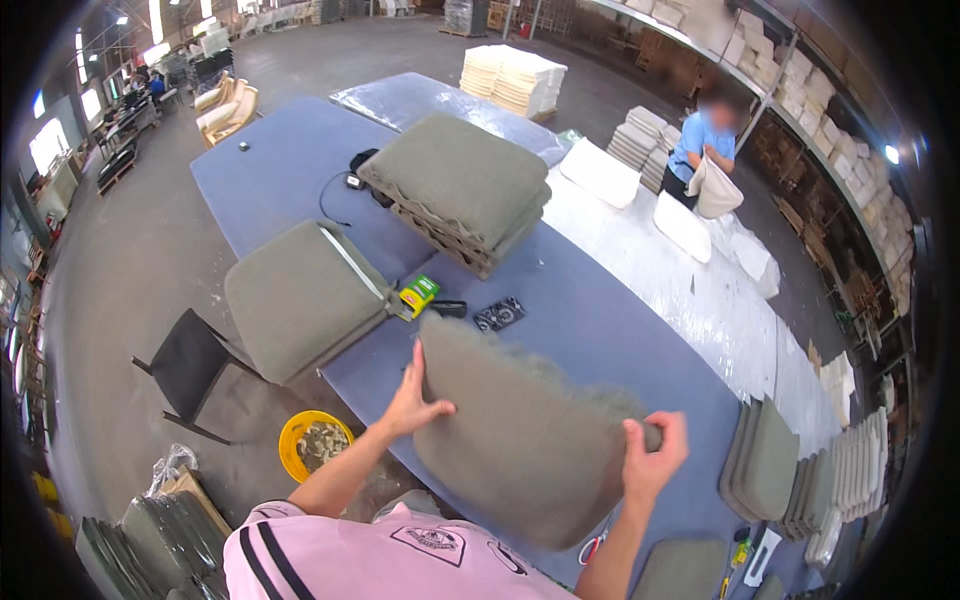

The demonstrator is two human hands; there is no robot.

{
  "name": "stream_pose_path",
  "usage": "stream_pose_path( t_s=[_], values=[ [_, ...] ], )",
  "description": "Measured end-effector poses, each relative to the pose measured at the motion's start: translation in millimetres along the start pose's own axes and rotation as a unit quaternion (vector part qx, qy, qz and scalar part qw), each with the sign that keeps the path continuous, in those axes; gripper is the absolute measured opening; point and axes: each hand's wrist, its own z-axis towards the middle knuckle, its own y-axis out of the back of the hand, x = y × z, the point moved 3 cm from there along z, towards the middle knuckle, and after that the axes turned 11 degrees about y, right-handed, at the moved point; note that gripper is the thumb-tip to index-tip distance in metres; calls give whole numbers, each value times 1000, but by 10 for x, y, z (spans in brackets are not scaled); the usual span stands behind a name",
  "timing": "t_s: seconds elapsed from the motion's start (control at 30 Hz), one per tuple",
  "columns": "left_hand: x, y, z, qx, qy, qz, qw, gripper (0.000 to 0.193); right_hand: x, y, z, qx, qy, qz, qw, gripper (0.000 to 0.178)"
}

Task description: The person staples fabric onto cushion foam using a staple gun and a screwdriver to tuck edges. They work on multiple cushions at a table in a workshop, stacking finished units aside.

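Note:
A grey-green seat cushion is tilted up between my two hands above the blue table. Along its far side the fabric edge is wavy and blurred. My left hand holds the left edge, thumb on the near face and fingers behind it. At the right corner, my right hand closes round the edge with its thumb on top. Just past the cushion lie a black patterned phone, a dark case and a green-and-yellow box. Scissors show partly below the cushion.
Grey-green cushions form one stack at the back and another at left. More cushions stand at right, near a yellow cutter. A yellow bucket and black chair occupy the floor. Across the white-covered table, a person handles a pale cushion.

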Motion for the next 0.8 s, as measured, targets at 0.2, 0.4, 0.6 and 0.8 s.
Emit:
stream_pose_path(
  t_s=[0.2, 0.4, 0.6, 0.8],
  values=[
    [-1699, 1829, 1586, -235, -261, -183, 918, 129, 1125, -212, 1844, -257, 426, 16, 867, 55],
    [-1247, 2238, 1837, -259, -111, 93, 955, 42, 716, -2165, 2067, -85, 366, 94, 922, 27],
    [1292, 644, -638, 47, 169, 210, 962, 34, -553, -3081, -1808, 213, -164, 209, 940, 21],
    [2784, 89, -3247, 156, 543, 99, 819, 50, -1062, -1255, -5551, 209, -516, 190, 809, 35]
  ],
)
